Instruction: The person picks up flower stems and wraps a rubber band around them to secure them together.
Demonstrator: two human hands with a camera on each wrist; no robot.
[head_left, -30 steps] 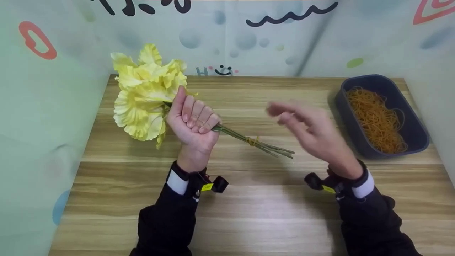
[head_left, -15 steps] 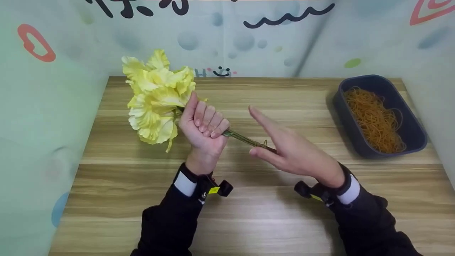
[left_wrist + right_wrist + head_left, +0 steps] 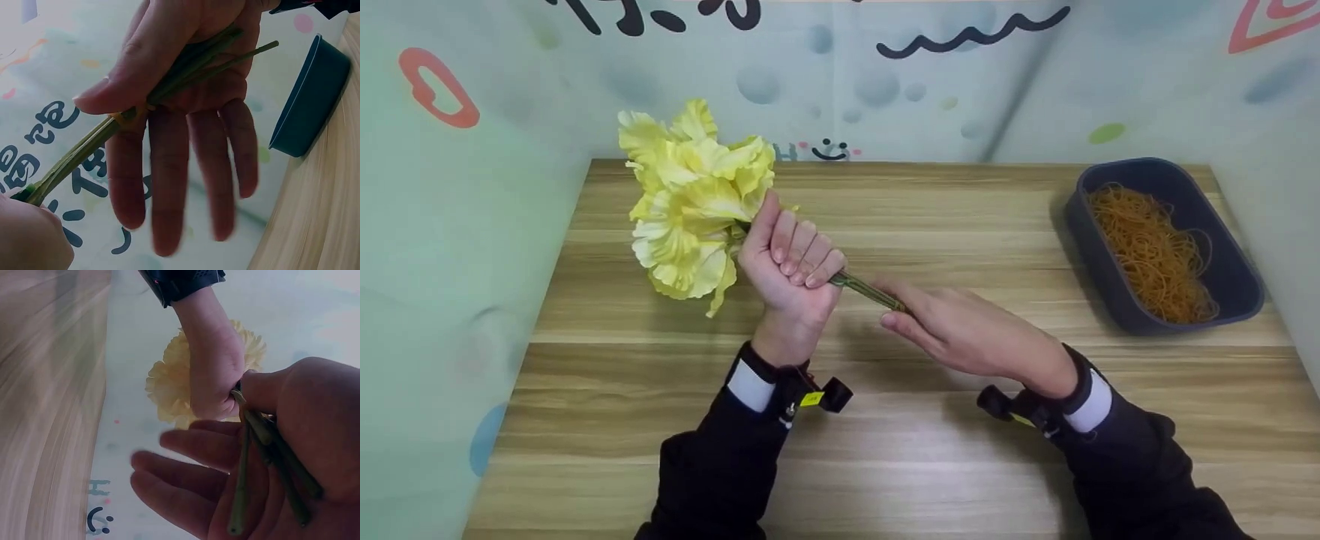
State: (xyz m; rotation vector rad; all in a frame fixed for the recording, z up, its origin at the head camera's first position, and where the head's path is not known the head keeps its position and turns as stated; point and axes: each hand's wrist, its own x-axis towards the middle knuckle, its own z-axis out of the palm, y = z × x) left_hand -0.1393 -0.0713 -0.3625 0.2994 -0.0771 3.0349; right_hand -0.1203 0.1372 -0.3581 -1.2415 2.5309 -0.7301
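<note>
My left hand (image 3: 793, 262) grips a bunch of yellow artificial flowers (image 3: 690, 217) by its green stems (image 3: 866, 290), just below the blooms. The blooms lean to the upper left, above the table. Farther down the stems, my right hand (image 3: 979, 330) has its thumb against them at a yellowish rubber band (image 3: 125, 117), pinching them against the base of the index finger. Its other fingers (image 3: 169, 191) reach out straight. Across the right palm lie the loose stem ends (image 3: 239, 500), hidden in the head view.
A dark blue tub (image 3: 1117, 300) stands at the back right, with a heap of yellow-brown rubber bands (image 3: 1155, 262) inside. The wooden table (image 3: 885, 465) meets a printed backdrop (image 3: 915, 112) at the back and sides.
My right hand has come left and down from beside the tub onto the lower stems and closed its thumb on them. The left hand has shifted slightly right with the flowers.
</note>
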